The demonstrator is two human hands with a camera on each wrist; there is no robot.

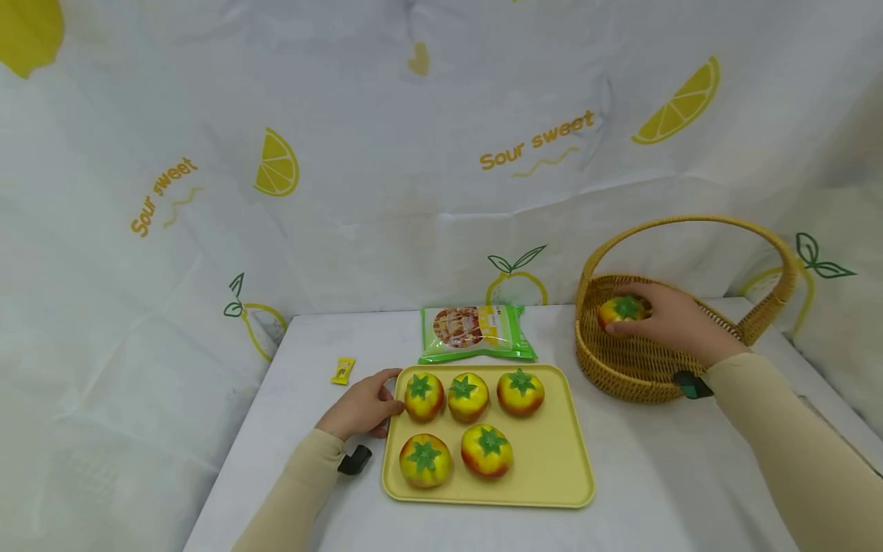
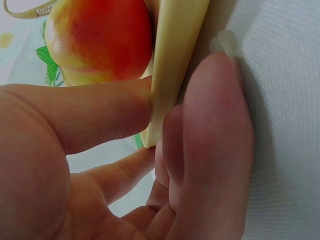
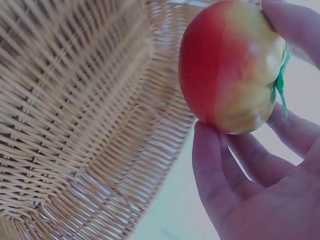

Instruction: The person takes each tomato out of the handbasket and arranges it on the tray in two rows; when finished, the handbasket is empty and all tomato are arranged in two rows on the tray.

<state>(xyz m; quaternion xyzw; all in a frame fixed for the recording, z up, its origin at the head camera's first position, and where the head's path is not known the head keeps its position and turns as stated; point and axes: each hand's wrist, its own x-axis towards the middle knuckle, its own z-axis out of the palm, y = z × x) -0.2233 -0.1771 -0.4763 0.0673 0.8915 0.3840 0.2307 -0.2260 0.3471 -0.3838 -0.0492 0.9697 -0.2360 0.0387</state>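
Head view: right hand point(image 1: 672, 322) held its grip curled round a tomato point(image 1: 623, 310) inside the wicker basket point(image 1: 641, 368) at the bench's right side. Left hand point(image 1: 362, 406) pinched the tray point(image 1: 552, 460) rim. Risk judged: fruit could snag the basket handle and drop.

Left wrist view: thumb point(image 2: 100, 115) above and fingers point(image 2: 215, 150) below clamped the tray edge; a slip could tilt it.

Right wrist view: tomato point(image 3: 230, 65) looked glossy, red fading to yellow, green calyx; smooth skin might slide from the fingertips
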